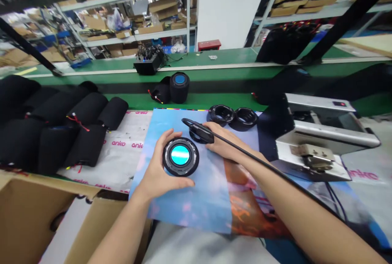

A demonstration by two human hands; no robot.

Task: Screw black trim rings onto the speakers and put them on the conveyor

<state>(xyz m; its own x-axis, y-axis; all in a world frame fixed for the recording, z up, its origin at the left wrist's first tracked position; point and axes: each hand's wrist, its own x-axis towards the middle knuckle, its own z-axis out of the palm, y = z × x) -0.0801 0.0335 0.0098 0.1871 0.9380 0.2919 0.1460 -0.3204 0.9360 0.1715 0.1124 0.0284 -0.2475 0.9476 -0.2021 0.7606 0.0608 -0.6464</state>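
My left hand [162, 170] curls around a black cylindrical speaker [167, 158], its fingers on the far side and its thumb on the near side. The speaker's round end faces up, with a shiny blue disc [180, 155] in the middle. Just to the right, my right hand [219, 141] grips a black ring-shaped part [199, 132], tilted close to the speaker; most of those fingers are hidden. A long black cord [263, 160] runs from beside this part across my right forearm. Two similar black rings [220, 114] lie behind my right hand on the printed sheet [196, 202].
Several black fabric-covered cylinders [88, 111] with red wires are piled at left. Two more cylinders [179, 88] stand behind the sheet. A metal machine [318, 133] occupies the right side. Open cardboard boxes [27, 211] sit at lower left, and a green ledge [196, 61] runs behind.
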